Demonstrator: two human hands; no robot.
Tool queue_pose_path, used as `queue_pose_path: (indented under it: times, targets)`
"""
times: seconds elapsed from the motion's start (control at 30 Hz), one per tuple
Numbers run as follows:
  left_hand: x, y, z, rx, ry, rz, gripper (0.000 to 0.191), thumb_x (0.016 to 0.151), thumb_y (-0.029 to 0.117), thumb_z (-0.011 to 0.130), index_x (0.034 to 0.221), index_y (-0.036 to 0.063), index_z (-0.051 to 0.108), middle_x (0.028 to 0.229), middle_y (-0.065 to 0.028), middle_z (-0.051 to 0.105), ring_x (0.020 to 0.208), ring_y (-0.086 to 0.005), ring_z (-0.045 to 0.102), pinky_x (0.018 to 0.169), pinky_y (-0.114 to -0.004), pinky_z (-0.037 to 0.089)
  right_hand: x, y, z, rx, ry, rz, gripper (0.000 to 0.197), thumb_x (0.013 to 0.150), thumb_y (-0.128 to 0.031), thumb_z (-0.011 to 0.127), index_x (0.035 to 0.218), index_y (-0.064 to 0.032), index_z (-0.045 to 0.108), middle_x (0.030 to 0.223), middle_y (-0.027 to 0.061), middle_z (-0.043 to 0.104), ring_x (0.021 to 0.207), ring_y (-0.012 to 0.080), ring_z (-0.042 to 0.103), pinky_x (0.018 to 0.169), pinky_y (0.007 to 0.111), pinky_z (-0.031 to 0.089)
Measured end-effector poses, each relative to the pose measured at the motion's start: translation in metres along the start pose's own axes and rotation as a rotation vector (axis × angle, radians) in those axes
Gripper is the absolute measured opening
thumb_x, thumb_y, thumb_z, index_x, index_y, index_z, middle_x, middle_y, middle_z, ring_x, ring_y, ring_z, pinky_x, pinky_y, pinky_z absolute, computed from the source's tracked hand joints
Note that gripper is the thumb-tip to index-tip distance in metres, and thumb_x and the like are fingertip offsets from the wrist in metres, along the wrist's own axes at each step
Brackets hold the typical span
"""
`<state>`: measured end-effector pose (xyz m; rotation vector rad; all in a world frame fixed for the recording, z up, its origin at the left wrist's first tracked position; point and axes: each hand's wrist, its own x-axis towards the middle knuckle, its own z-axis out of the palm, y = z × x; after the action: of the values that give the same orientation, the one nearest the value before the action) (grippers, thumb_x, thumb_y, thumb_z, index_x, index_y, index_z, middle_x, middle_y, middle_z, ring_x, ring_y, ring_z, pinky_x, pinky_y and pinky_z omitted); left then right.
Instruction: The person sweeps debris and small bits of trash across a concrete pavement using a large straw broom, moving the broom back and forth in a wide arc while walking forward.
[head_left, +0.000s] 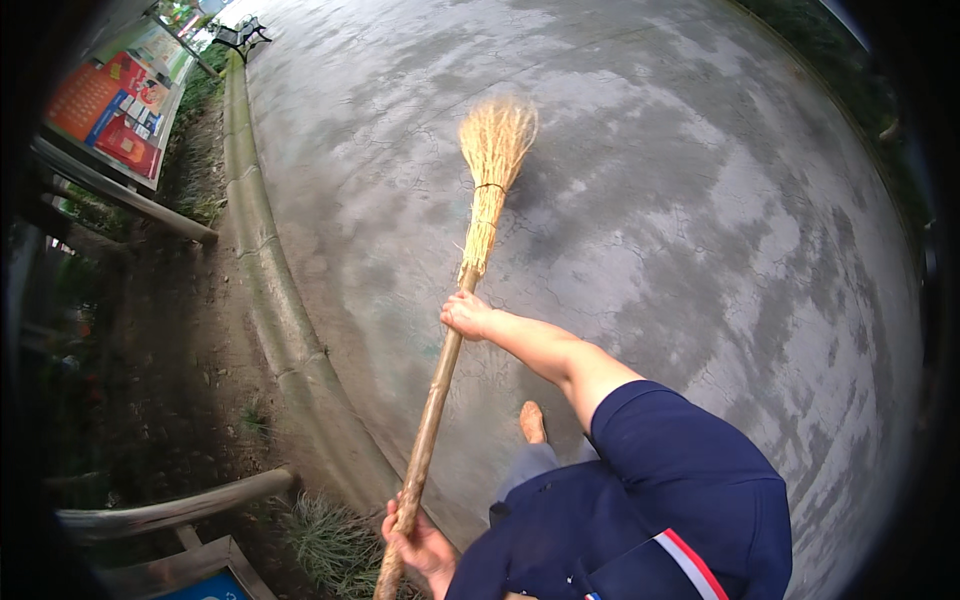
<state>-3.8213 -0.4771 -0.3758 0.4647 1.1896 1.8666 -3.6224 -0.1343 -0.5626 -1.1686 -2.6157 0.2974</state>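
Note:
A broom with a wooden pole handle and a head of pale bound straw or twigs runs from the lower middle up to the top middle. My right hand is closed around the handle just below the bound head. Lower down, near the handle's end, my left hand grips the same pole. The bristle tips look blurred; whether they touch the pavement cannot be told. The pavement is grey, cracked and patchy, with dark and light areas. One brown shoe shows below my right arm.
A rounded concrete curb curves along the left, with soil and a grass tuft beyond it. Notice boards on wooden posts stand over the soil. A bench is at the top left. Dark planting edges the far right.

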Motion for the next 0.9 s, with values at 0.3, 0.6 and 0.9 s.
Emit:
queue_pose_path:
  times: [0.3, 0.6, 0.9]
  targets:
    - [0.023, -0.041, 0.113, 0.274, -0.161, -0.017, 0.028, 0.086, 0.029, 0.052, 0.102, 0.0055, 0.051, 0.118, -0.0159, 0.05, 0.112, -0.0319, 0.048, 0.095, -0.041, 0.042, -0.069, 0.087, 0.013, 0.124, 0.012, 0.276, 0.007, 0.07, -0.014, 0.055, 0.076, -0.0169, 0.053, 0.082, 0.0011, 0.053, 0.091, 0.02, 0.051, 0.08, 0.038, 0.039]
    - [0.041, -0.054, 0.214, 0.429, -0.749, -0.385, 0.036, 0.087, 0.035, 0.053, 0.105, 0.0041, 0.051, 0.116, -0.013, 0.052, 0.115, -0.0354, 0.045, 0.098, -0.045, 0.037, -0.322, 0.088, -0.062, 0.184, 0.284, 0.859, 0.016, 0.06, -0.013, 0.058, 0.074, -0.015, 0.051, 0.078, 0.0022, 0.051, 0.088, 0.0214, 0.05, 0.084, 0.04, 0.037]
    - [-0.133, -0.233, 0.371, 0.441, -1.245, -0.914, 0.024, 0.082, 0.013, 0.058, 0.101, -0.0007, 0.056, 0.115, -0.0185, 0.054, 0.113, -0.0294, 0.047, 0.1, -0.043, 0.031, -0.68, 0.089, -0.095, 0.133, 0.186, 1.502, 0.02, 0.059, -0.006, 0.063, 0.073, -0.0177, 0.056, 0.081, 0.0015, 0.056, 0.086, 0.0235, 0.054, 0.073, 0.038, 0.04]
